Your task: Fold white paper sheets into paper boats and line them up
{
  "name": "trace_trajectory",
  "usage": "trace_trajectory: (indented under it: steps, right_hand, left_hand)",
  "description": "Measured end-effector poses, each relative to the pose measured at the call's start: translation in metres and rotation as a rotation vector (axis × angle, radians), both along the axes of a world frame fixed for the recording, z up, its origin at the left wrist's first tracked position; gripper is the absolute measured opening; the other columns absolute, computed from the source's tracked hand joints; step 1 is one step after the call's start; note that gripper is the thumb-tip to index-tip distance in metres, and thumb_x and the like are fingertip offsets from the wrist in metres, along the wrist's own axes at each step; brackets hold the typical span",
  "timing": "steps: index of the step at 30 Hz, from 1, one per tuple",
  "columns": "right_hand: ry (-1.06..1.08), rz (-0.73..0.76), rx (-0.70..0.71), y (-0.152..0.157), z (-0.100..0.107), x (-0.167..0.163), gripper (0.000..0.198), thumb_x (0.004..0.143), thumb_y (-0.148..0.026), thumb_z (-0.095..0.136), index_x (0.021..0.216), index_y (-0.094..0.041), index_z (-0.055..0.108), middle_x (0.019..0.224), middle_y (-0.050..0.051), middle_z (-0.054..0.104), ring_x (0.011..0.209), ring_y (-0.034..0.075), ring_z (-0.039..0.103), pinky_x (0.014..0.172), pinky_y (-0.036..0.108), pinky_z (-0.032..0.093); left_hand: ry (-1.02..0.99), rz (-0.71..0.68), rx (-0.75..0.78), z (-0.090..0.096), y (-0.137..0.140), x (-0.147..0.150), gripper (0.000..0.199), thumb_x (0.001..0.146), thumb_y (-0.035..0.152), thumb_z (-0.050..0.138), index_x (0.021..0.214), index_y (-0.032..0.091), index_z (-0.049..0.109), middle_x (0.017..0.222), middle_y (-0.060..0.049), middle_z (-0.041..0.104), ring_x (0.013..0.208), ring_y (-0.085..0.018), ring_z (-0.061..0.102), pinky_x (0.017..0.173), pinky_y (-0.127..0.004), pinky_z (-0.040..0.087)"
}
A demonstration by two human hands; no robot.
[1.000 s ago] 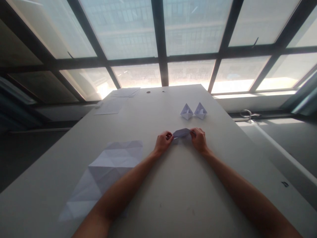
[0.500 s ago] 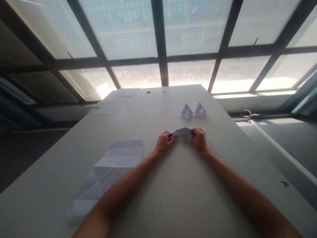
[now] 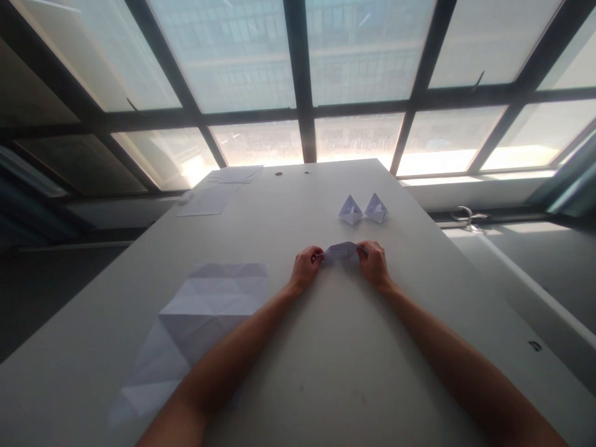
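- white table [image 3: 335, 354] runs far toward dark-framed windows [image 3: 354, 49], strong backlight.
- folded paper [image 3: 342, 251] sits mid-table, right of centre, between the two hands.
- left hand [image 3: 306, 267] pinches its left end; right hand [image 3: 373, 262] pinches its right end. hands apart, linked only by the paper. exact finger contact too small to tell.
- left paper boat [image 3: 351, 214] and right paper boat [image 3: 376, 211] stand just beside each other, farther off than the hands.
- creased sheet [image 3: 205, 301] lies near left, partly behind the left forearm; flat sheets [image 3: 205, 202] far left.
- handling, my read: very light, thin, bends easily, stiffer along stacked folds. likely to crumple or tear if yanked. best grip: fingertips on both folded ends, light pressure, middle left free.
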State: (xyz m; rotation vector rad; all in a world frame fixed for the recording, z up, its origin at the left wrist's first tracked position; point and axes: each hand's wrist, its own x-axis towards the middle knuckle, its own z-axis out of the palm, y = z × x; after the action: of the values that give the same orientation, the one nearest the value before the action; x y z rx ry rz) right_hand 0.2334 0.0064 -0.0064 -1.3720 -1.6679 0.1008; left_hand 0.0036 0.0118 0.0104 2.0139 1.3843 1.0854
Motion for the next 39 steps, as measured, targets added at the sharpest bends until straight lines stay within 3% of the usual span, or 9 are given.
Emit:
trace_trajectory:
  steps: [12,18,32,39]
  right_hand:
    - [-0.006,0.003,0.005,-0.0012,-0.0001,-0.0028,0.017,0.089,-0.023,0.053,0.089,-0.021,0.070,0.089,0.008,0.071,0.088,0.025,0.060,0.081,0.037,0.042]
    - [-0.009,-0.002,-0.002,-0.0017,0.0010,-0.0032,0.016,0.088,-0.023,0.054,0.090,-0.020,0.070,0.088,0.008,0.072,0.087,0.025,0.060,0.081,0.037,0.042]
    - [-0.007,0.009,-0.017,-0.0033,0.0030,-0.0043,0.016,0.089,-0.025,0.054,0.091,-0.021,0.069,0.088,0.008,0.071,0.088,0.025,0.059,0.082,0.037,0.043]
    - [-0.003,0.018,-0.020,-0.0025,0.0025,-0.0033,0.017,0.089,-0.024,0.053,0.090,-0.021,0.070,0.087,0.007,0.071,0.087,0.025,0.059,0.082,0.037,0.042]
  left_hand:
    - [-0.006,0.021,-0.046,-0.0006,0.0013,-0.0024,0.017,0.084,0.020,0.062,0.098,0.016,0.071,0.084,-0.004,0.072,0.074,-0.016,0.063,0.073,-0.025,0.048]
    - [-0.035,0.042,-0.038,0.0009,-0.0006,-0.0026,0.016,0.085,0.029,0.064,0.094,0.017,0.070,0.079,-0.002,0.070,0.069,-0.015,0.062,0.068,-0.025,0.048]
    - [0.086,-0.030,-0.020,-0.0007,-0.0003,-0.0027,0.013,0.084,0.022,0.065,0.087,0.019,0.078,0.097,-0.006,0.072,0.085,-0.018,0.067,0.085,-0.030,0.051]
    - [0.031,0.022,-0.028,0.0024,-0.0026,-0.0021,0.012,0.085,0.020,0.061,0.095,0.018,0.068,0.082,-0.002,0.069,0.075,-0.015,0.062,0.071,-0.025,0.047]
